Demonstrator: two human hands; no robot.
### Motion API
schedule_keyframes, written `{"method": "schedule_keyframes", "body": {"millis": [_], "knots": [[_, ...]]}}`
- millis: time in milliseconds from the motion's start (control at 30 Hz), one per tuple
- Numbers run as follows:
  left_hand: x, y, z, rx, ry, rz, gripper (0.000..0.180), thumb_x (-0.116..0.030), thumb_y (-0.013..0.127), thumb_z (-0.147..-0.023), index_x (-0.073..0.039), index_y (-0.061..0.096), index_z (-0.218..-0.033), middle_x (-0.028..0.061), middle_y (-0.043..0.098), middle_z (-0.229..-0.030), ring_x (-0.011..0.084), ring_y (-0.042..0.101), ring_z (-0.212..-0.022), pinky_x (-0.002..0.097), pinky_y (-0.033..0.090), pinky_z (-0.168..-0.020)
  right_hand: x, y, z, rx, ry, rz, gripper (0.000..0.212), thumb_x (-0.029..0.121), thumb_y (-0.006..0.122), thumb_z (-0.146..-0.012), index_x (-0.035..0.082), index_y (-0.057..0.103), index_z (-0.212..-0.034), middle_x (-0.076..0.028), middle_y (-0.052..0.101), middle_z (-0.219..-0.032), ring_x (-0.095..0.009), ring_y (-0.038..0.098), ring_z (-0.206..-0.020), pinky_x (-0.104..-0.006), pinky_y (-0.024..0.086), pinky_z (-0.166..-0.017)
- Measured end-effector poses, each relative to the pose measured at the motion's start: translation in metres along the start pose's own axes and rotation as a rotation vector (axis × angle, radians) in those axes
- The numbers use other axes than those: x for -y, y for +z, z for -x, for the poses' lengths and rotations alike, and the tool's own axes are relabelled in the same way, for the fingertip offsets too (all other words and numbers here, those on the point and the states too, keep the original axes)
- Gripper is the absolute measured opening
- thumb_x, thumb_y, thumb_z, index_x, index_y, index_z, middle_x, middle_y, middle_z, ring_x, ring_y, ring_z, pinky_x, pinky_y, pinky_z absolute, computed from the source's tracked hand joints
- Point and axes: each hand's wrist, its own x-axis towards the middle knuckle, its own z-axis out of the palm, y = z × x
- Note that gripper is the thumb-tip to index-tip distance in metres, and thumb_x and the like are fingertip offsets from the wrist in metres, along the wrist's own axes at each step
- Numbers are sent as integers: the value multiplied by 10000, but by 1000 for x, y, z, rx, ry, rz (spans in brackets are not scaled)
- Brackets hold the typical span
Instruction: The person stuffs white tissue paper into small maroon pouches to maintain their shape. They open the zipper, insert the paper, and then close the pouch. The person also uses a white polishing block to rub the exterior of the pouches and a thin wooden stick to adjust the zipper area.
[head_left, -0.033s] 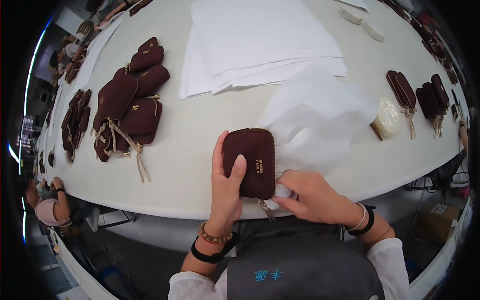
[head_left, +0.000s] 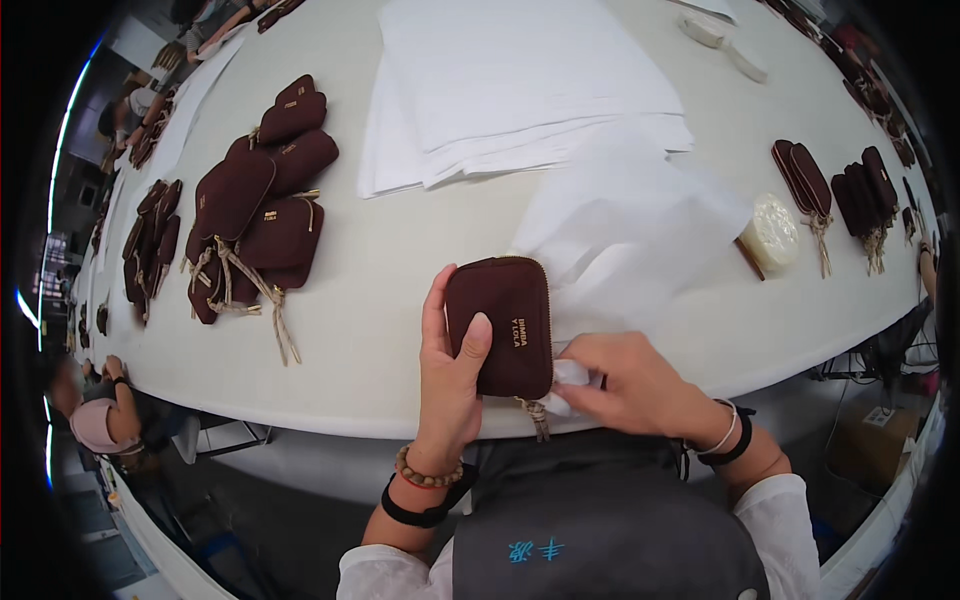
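My left hand [head_left: 455,360] grips a small dark maroon zip purse [head_left: 500,310], its thumb lying across the front. Gold lettering marks the purse, and a zip runs along its right side. A braided beige cord [head_left: 536,420] dangles below it. Close by the purse's lower right corner, my right hand [head_left: 630,385] pinches a crumpled bit of white tissue paper [head_left: 572,384]. A larger loose sheet of thin white paper [head_left: 640,220] spreads over the table just beyond; whether the two pieces join is hidden behind my hand.
A stack of white sheets [head_left: 520,80] lies farther back on the pale table [head_left: 370,330]. Maroon purses [head_left: 235,195] are heaped at the left, and several more [head_left: 865,205] lie at the right beside a roll of tape [head_left: 770,235]. Another person [head_left: 105,410] sits at the far left.
My right hand has shifted slightly right and up, with more of the crumpled tissue showing at its fingers. The left hand and purse have barely moved.
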Motion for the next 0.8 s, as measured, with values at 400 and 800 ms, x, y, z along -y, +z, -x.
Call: {"method": "schedule_keyframes", "body": {"millis": [400,800], "knots": [[9,13,7,-104,58,27,688,-133,684,-884,-81,295,-1449,107,530,-1257,167,576,-1072,296,513,-888,17,-24,-11,346,289,-776,367,119,579,-886,-25,483,-1209,-119,613,-1091,-132,622,-643,-263,484,-527],[-4,10,-1,-42,-217,63,587,-160,664,-899,-90,347,-1389,84,514,-1234,181,553,-1101,347,523,-901,5,-30,-8,356,226,-563,217,155,649,-878,14,581,-1029,-77,620,-843,-101,551,-500,-248,436,-475]]}}
